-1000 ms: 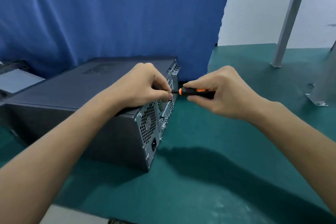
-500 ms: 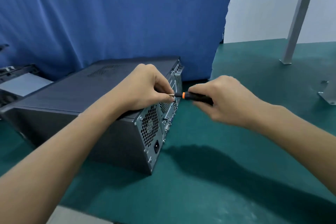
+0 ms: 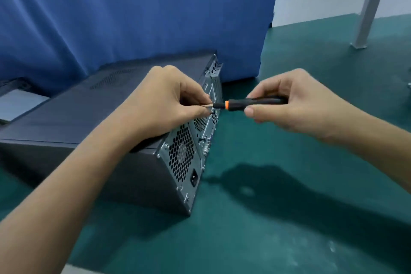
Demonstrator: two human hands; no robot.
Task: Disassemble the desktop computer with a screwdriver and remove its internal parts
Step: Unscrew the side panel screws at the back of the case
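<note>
Right hand (image 3: 300, 104) grips the screwdriver (image 3: 251, 103); left hand (image 3: 160, 98) pinches its shaft against the computer (image 3: 89, 113). Tilting could make the tip slip.

Workshop: green bench mat (image 3: 289, 218), blue curtain (image 3: 133, 18).

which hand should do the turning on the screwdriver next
Right. The right hand grips the screwdriver handle; the left hand pinches its shaft at the computer case rear, steadying the tip.

My left hand (image 3: 160, 102) and right hand (image 3: 298, 102), both bare. My left forearm (image 3: 73, 184) and right forearm (image 3: 367, 138) are likewise uncovered from wrist to edge of view. The thumbnail (image 3: 249, 111) of my right hand is short, rounded and plain.
</note>
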